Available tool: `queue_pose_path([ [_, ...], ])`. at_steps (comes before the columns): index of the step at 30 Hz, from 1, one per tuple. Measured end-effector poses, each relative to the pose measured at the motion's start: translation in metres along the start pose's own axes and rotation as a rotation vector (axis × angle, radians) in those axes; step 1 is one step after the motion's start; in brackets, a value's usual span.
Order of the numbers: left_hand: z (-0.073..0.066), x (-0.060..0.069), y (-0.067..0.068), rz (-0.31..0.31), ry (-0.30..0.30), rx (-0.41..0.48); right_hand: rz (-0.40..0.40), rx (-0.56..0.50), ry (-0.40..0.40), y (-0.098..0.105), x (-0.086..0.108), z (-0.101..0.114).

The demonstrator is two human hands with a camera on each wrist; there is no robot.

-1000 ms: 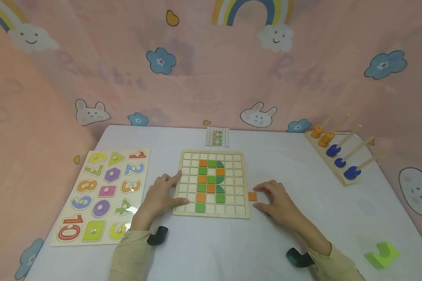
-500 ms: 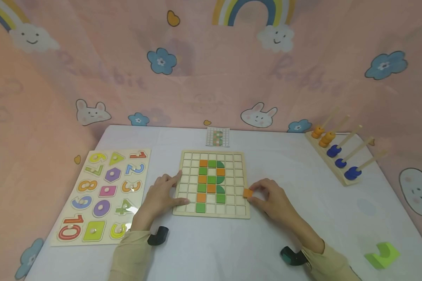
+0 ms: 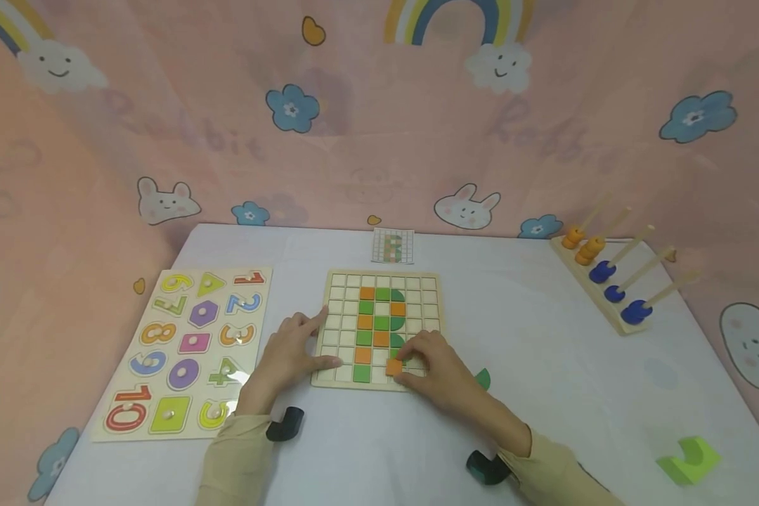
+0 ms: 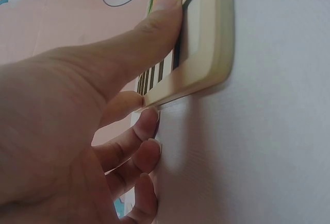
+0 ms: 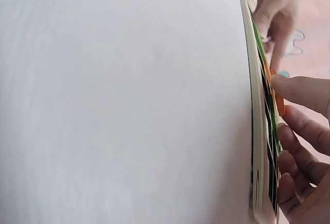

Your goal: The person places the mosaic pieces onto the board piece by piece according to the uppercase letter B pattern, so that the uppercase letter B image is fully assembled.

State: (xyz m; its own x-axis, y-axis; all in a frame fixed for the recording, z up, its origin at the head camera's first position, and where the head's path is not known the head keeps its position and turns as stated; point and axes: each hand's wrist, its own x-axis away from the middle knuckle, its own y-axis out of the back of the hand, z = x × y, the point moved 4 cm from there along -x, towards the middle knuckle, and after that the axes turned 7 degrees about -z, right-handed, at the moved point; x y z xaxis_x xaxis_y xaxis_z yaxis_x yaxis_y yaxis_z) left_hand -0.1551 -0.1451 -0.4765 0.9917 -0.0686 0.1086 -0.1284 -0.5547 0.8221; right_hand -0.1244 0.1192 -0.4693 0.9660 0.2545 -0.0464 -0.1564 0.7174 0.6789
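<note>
A wooden grid board (image 3: pixel 433 281) lies on the white table, with orange and green tiles in its middle columns. My left hand (image 3: pixel 289 349) rests at its left edge, thumb and index finger spread. In the left wrist view the thumb (image 4: pixel 154 26) lies on the board's face while the other fingers touch its side and the table. Over the board's lower part, my right hand (image 3: pixel 439 369) pinches an orange square tile (image 3: pixel 394 367) between thumb and index finger. That tile (image 5: pixel 280 104) looks tilted in the right wrist view. A small pattern card (image 3: pixel 393 246) lies behind the board.
At left lies a number-and-shape puzzle board (image 3: pixel 192 365). A peg abacus (image 3: pixel 601 281) with orange and blue beads stands at back right. A light green arch block (image 3: pixel 689 460) sits at front right. A green curved tile (image 3: pixel 483 379) lies partly behind the right wrist.
My right hand took the orange tile from beside the board's right edge and carried it leftward over the board's lower cells. A green tile came into view. The left hand stayed in place.
</note>
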Motion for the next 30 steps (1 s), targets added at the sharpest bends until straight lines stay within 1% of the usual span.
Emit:
queue_pose_path([
  [3,0.0,0.0,0.0,-0.001,-0.002,0.0,0.022,0.0,0.004,-0.008,-0.001,0.007],
  [7,-0.001,0.0,0.0,-0.001,0.001,0.001,0.017,0.027,0.013,-0.015,-0.003,0.013],
  [11,-0.001,0.0,0.001,0.0,0.009,0.001,0.001,0.042,0.014,-0.018,-0.003,0.016],
  [19,-0.001,0.0,0.0,0.003,0.014,0.003,0.006,0.054,0.015,-0.018,-0.003,0.017],
  [24,-0.001,0.0,0.0,0.002,0.008,0.0,0.003,0.032,-0.018,-0.011,-0.002,0.01],
  [27,-0.001,0.0,0.0,0.001,0.006,-0.001,0.002,0.002,-0.047,-0.001,0.0,0.003],
  [30,-0.001,0.0,0.0,0.003,0.009,-0.002,-0.01,-0.003,-0.055,0.01,0.004,-0.007],
])
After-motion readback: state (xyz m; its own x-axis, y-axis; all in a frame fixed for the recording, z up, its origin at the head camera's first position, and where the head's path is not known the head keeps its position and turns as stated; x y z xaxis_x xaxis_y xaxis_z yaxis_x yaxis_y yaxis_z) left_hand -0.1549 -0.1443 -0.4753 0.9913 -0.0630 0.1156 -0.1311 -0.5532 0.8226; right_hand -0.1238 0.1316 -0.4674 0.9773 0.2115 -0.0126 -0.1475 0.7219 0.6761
